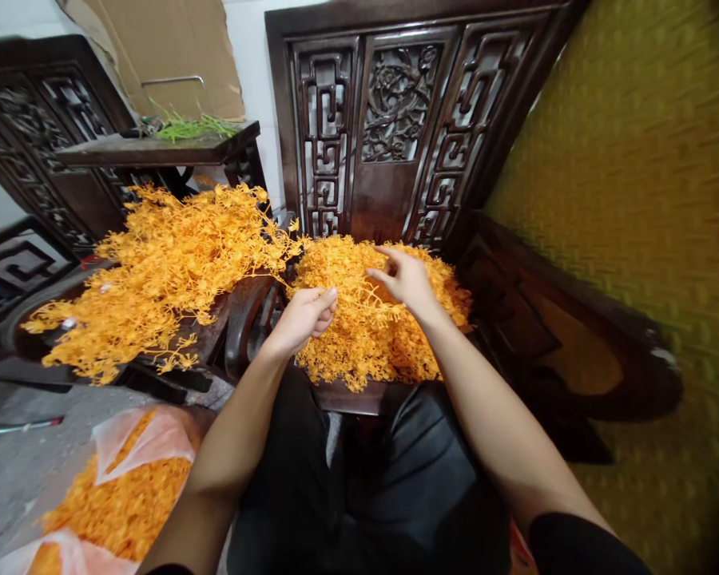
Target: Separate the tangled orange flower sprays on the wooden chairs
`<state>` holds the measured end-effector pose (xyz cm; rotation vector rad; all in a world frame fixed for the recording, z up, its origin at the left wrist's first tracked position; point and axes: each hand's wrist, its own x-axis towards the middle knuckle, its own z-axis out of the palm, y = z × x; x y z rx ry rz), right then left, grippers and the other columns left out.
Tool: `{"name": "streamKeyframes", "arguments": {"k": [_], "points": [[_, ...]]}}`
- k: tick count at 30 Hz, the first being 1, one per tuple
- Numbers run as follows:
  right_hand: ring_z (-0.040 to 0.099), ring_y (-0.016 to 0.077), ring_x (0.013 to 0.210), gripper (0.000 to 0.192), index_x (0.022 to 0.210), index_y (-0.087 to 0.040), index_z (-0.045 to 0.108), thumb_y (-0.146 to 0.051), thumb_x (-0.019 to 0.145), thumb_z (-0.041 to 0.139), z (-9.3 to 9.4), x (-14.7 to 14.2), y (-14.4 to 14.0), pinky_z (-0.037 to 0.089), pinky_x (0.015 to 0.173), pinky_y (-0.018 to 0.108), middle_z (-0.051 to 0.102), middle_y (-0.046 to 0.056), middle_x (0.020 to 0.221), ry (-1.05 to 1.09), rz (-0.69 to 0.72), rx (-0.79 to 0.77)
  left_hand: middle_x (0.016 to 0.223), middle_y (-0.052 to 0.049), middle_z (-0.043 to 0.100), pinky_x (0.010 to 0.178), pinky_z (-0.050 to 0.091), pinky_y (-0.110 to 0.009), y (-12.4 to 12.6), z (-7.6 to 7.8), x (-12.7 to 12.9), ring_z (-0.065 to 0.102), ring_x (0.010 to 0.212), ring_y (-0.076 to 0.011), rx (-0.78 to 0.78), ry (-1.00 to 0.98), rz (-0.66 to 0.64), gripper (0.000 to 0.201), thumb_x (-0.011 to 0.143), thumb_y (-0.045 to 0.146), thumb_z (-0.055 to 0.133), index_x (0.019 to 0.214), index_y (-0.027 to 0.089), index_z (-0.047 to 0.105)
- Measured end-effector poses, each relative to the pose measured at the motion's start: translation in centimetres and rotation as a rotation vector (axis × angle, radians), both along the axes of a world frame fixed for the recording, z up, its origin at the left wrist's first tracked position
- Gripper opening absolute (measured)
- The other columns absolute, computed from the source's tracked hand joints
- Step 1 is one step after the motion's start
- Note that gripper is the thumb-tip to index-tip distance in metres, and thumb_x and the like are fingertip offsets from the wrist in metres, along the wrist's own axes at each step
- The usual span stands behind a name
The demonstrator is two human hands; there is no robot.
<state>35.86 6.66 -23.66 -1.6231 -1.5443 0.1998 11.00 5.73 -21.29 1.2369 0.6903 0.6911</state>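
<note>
Nearest the camera, the person's dark-trousered lap fills the bottom of the view, and to its left a clear plastic bag (125,479) lies open on the floor, loaded with small orange pieces. Just beyond the knees, both bare forearms reach forward over the seat of a carved dark wooden chair (395,120). The left hand (304,315) is curled closed, thumb pressed against the forefinger, pinching a thin orange stem at the near edge of the orange sprig pile (371,319) heaped on that seat. The right hand (404,278) rests on top of the same pile with fingers loosely bent and spread; it touches the sprigs, but whether it grips one I cannot tell. The step in hand looks like drawing a single sprig free from the tangle, so the next move would likely call for a gentle pull while the other hand holds the heap down. Farther left, a second, larger heap of orange sprays (156,271) spreads across a neighbouring chair, and behind it green stems (195,126) lie on a dark side table (156,148).
</note>
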Motion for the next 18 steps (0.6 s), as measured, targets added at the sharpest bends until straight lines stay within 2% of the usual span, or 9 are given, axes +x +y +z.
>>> {"name": "streamKeyframes", "arguments": {"k": [3, 5, 7, 10, 13, 18], "points": [[0.060, 0.0331, 0.119, 0.055, 0.128, -0.018, 0.073, -0.052, 0.084, 0.073, 0.7, -0.4, -1.0, 0.044, 0.109, 0.052, 0.064, 0.017, 0.127, -0.066, 0.027, 0.070, 0.052, 0.010, 0.029, 0.040, 0.010, -0.019, -0.1, -0.1, -0.1, 0.022, 0.040, -0.0025, 0.024, 0.059, -0.080, 0.050, 0.083, 0.061, 0.070, 0.072, 0.018, 0.049], [0.059, 0.0304, 0.125, 0.051, 0.129, -0.021, 0.072, -0.056, 0.093, 0.060, 1.6, -1.0, -2.2, 0.045, 0.109, 0.049, 0.065, 0.015, 0.131, 0.066, 0.155, 0.035, 0.052, 0.010, 0.030, 0.041, 0.011, -0.019, -0.2, 0.0, -0.1, 0.023, 0.041, -0.0028, 0.027, 0.098, -0.132, 0.051, 0.082, 0.063, 0.070, 0.072, 0.018, 0.049], [0.065, 0.0264, 0.113, 0.052, 0.129, -0.023, 0.071, -0.059, 0.095, 0.056, 2.6, -1.9, -3.6, 0.052, 0.099, 0.043, 0.072, 0.012, 0.120, 0.199, 0.363, -0.110, 0.052, 0.010, 0.031, 0.040, 0.012, -0.019, -0.4, 0.2, 0.0, 0.023, 0.041, -0.0031, 0.042, 0.135, -0.165, 0.052, 0.081, 0.065, 0.070, 0.071, 0.018, 0.049], [0.068, 0.0228, 0.090, 0.046, 0.110, -0.021, 0.078, -0.059, 0.084, 0.072, 3.6, -3.4, -5.0, 0.054, 0.081, 0.036, 0.077, 0.007, 0.098, 0.194, 0.576, -0.283, 0.053, 0.009, 0.033, 0.041, 0.015, -0.020, -0.6, 0.3, 0.2, 0.025, 0.042, -0.0034, 0.095, 0.186, -0.174, 0.054, 0.080, 0.067, 0.070, 0.071, 0.018, 0.049], [0.067, 0.0196, 0.080, 0.034, 0.091, -0.021, 0.081, -0.053, 0.082, 0.075, 3.8, -4.1, -5.3, 0.051, 0.075, 0.033, 0.077, 0.004, 0.087, 0.234, 0.610, -0.270, 0.054, 0.009, 0.035, 0.041, 0.017, -0.020, -0.9, 0.4, 0.3, 0.026, 0.043, -0.0039, 0.125, 0.202, -0.166, 0.053, 0.083, 0.068, 0.066, 0.073, 0.018, 0.050], [0.068, 0.0197, 0.079, 0.034, 0.085, -0.022, 0.082, -0.054, 0.074, 0.081, 3.0, -3.5, -4.5, 0.052, 0.077, 0.033, 0.079, 0.004, 0.090, 0.447, 0.497, -0.242, 0.052, 0.009, 0.032, 0.042, 0.018, -0.020, -1.3, 0.9, 0.5, 0.026, 0.042, -0.0041, 0.121, 0.230, -0.171, 0.050, 0.087, 0.063, 0.063, 0.071, 0.018, 0.048]]}}
